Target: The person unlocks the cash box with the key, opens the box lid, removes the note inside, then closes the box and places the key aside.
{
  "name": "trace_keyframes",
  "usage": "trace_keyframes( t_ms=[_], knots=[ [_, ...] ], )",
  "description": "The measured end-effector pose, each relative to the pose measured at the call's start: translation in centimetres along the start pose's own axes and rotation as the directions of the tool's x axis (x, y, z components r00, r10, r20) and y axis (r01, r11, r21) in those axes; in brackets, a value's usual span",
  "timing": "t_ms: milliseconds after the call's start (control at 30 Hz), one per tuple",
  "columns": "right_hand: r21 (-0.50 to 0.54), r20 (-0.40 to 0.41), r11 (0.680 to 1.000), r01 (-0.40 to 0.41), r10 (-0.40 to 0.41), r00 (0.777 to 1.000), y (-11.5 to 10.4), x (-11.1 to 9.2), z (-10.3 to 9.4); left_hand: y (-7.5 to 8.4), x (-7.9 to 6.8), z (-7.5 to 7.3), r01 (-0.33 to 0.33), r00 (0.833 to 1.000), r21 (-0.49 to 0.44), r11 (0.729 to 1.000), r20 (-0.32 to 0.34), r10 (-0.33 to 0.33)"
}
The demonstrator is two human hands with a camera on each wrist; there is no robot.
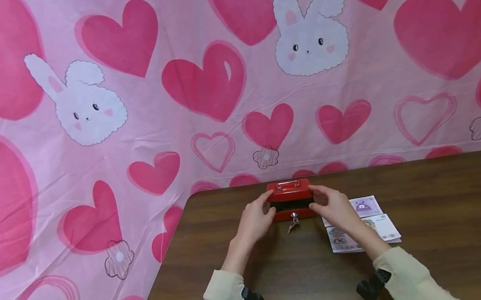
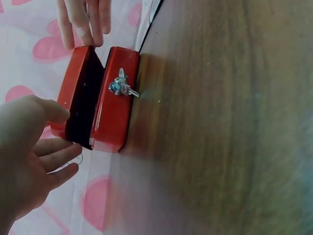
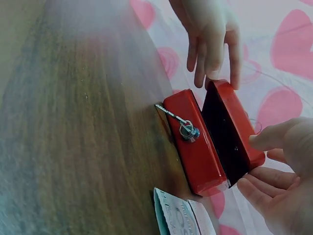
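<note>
A small red metal cash box [image 1: 291, 199] sits on the dark wooden table [image 1: 452, 242], lid slightly ajar, a key [image 1: 293, 223] in its front lock. The left hand [image 1: 256, 219] and right hand [image 1: 335, 208] flank the lid, fingers [image 2: 54, 110] loosely spread, touching its ends. Paper banknotes [image 1: 368, 227] lie just right of the box.

Bench [image 1: 452, 242] is bare at 3 and 6 o'clock of the red cash box [image 1: 291, 200], so you can pass there. Banknotes [image 1: 363, 227] lie just beside it at 4 o'clock. Key [image 1: 293, 223] sticks out of its front. Backdrop [image 1: 217, 122] closes off 12 o'clock right behind.
</note>
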State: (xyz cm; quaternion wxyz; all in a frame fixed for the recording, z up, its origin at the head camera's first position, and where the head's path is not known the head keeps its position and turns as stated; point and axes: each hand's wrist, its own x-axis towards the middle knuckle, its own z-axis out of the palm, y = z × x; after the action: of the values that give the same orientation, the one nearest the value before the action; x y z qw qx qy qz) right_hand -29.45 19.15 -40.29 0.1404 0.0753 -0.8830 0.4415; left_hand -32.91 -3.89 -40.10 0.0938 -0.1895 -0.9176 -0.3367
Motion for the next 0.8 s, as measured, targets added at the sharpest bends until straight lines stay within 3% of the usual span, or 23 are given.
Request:
trace_keyframes(
  t_ms=[233,800],
  knots=[
    [0.002,0.032,1.0,-0.009,0.009,0.999,0.1,-0.5,0.1,-0.4,-0.7,0.5,0.042,0.999,-0.093,0.995,0.03,-0.039],
    [0.001,0.045,1.0,-0.012,0.011,0.999,0.3,-0.8,0.2,-0.7,-1.5,1.4,0.052,0.998,-0.186,0.981,-0.018,-0.056]
  ],
)
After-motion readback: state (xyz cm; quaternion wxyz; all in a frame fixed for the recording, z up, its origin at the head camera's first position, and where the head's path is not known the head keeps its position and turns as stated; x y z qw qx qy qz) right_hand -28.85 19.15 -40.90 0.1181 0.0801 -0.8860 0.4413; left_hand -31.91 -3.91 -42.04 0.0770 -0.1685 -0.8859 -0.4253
